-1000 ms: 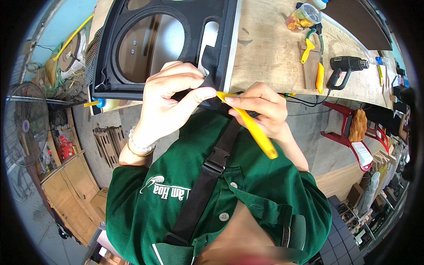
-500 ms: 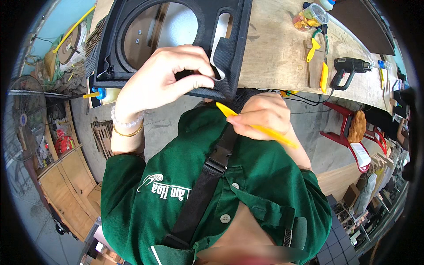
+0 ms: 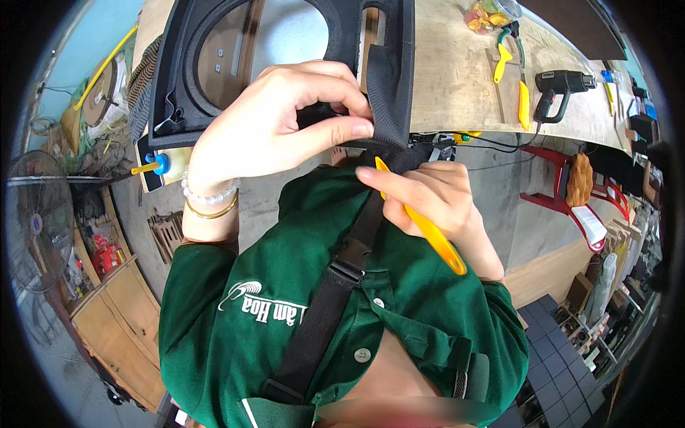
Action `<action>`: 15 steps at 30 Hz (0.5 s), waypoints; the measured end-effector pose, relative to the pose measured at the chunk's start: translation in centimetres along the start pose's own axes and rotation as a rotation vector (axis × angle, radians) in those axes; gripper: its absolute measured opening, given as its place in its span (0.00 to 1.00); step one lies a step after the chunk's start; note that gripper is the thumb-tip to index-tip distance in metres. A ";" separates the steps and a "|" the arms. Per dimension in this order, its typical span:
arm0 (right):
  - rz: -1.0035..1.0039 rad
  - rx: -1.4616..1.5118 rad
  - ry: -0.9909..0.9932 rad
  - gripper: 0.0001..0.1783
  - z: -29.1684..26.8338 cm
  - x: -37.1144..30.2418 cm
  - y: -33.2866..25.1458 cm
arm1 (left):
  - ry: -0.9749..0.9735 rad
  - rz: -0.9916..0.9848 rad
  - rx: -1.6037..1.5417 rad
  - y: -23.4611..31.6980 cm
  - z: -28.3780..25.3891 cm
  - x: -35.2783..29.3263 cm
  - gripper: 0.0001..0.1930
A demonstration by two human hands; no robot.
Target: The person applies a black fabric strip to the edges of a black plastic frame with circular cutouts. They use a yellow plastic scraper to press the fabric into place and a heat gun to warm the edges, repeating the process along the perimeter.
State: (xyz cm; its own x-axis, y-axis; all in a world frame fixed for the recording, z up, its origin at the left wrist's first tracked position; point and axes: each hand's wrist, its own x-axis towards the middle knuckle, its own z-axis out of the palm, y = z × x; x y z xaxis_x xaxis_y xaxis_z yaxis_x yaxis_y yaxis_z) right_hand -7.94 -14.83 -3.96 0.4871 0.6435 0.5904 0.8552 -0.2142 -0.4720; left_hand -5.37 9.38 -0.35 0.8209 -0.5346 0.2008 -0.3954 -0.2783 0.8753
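My left hand point(image 3: 285, 114), with a beaded bracelet and a gold bangle at its wrist, pinches the edge of black textured covering material point(image 3: 389, 100). That strip lies along the near right corner of a black speaker cabinet point(image 3: 347, 43) with a large round opening and a narrow slot. Just right of this corner, my right hand point(image 3: 435, 196) is closed round a slim yellow pointed tool point(image 3: 432, 232). Its index finger stretches toward the tool's tip, which points up near the hanging material. The tool's exact kind is unclear.
On the wooden bench point(image 3: 449, 85) are a yellow scraper point(image 3: 502, 64), another slim yellow tool point(image 3: 524, 105), a black heat gun point(image 3: 562, 93) and a plastic tub point(image 3: 492, 14). A blue-capped bottle point(image 3: 163, 165) stands left. A red stool point(image 3: 549, 178) is at the right.
My left hand has shifted slightly right along the covering's edge, folding the strip over. My right index finger has extended along the yellow tool, which now slants more steeply.
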 end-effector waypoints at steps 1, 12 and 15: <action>0.038 -0.003 -0.087 0.36 -0.1 0.0 -0.3 | 0.018 -0.004 -0.014 0.0 0.0 0.0 0.06; 0.396 -0.020 -0.045 0.39 0.1 -0.3 -2.2 | 0.020 -0.037 -0.065 -0.5 -0.3 -0.5 0.10; 0.345 -0.048 -0.013 0.35 -0.7 -0.6 -2.6 | 0.033 0.050 -0.001 -0.5 -0.3 -0.5 0.09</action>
State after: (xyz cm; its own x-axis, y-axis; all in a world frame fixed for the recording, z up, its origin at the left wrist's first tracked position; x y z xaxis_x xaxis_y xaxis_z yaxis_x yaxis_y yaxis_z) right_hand -10.31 -15.15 -2.64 0.7469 0.5365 0.3928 0.6481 -0.4551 -0.6106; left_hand -5.45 10.09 -0.79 0.8135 -0.5210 0.2584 -0.4356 -0.2513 0.8644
